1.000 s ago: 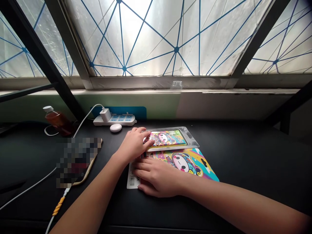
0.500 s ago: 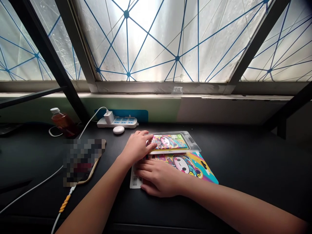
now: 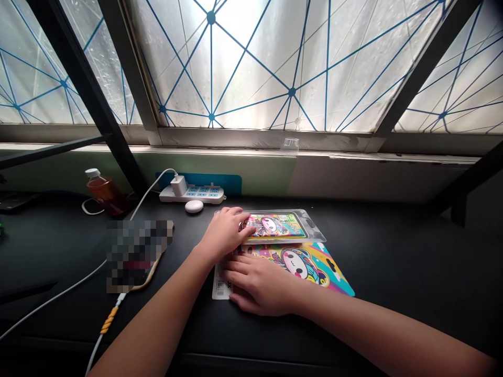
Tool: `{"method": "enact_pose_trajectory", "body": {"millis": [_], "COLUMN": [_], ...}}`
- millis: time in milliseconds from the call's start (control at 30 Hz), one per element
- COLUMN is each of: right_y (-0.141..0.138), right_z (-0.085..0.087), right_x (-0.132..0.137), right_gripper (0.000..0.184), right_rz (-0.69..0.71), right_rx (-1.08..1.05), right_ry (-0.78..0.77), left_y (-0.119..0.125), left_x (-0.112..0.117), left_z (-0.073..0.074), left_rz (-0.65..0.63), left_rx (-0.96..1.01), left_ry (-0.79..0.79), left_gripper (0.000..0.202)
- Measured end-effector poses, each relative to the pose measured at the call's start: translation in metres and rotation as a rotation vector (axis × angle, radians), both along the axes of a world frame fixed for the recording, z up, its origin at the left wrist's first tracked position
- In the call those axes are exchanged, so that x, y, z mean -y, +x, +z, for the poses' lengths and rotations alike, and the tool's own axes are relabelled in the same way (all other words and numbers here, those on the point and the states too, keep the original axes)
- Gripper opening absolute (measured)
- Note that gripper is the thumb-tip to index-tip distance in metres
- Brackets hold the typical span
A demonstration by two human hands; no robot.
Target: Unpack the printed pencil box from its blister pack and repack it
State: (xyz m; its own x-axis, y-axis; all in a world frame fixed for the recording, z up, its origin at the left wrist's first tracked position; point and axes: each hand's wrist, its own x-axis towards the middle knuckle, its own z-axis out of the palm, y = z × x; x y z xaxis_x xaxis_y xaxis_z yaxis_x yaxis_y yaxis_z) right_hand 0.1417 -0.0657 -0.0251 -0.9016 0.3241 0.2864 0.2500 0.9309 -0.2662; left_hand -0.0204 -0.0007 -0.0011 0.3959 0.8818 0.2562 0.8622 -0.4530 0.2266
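A clear plastic blister pack (image 3: pixel 310 229) with a colourful cartoon print inside lies on the black desk. My left hand (image 3: pixel 222 234) rests on its left end, fingers curled over the edge and thumb on the print. In front of it lies a colourful cartoon backing card (image 3: pixel 314 264). My right hand (image 3: pixel 257 283) lies flat on the card's left part, fingers stretched out toward the left near a white barcode strip (image 3: pixel 220 288).
A phone (image 3: pixel 135 254) on a white cable lies to the left. A white power strip (image 3: pixel 192 193) with a charger, a small white oval case (image 3: pixel 194 206) and a bottle of brown liquid (image 3: pixel 104 192) stand by the wall. A window ledge (image 3: pixel 251 144) runs behind.
The view has shifted slightly. Both hands stay on the pack and the card with almost no movement.
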Motion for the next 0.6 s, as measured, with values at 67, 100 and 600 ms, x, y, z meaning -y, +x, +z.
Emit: {"method": "enact_pose_trajectory", "body": {"millis": [67,100,600], "right_y": [-0.0005,-0.0007,0.0021], "right_z": [0.0005,0.0008,0.0064], "right_x": [0.0005,0.0008,-0.0004], "right_gripper": [0.037,0.037,0.031], "right_rz": [-0.001,-0.003,0.02], "right_rx": [0.002,0.003,-0.036], "right_ry": [0.003,0.004,0.136], "left_y": [0.0,0.0,-0.0029], "left_x": [-0.0002,-0.0003,0.0033], "left_z": [-0.0008,-0.0012,0.0047], "left_rz": [0.003,0.004,-0.009], "left_rx": [0.003,0.004,0.004], "left_ry": [0.004,0.007,0.017], "left_gripper": [0.044,0.045,0.039]}}
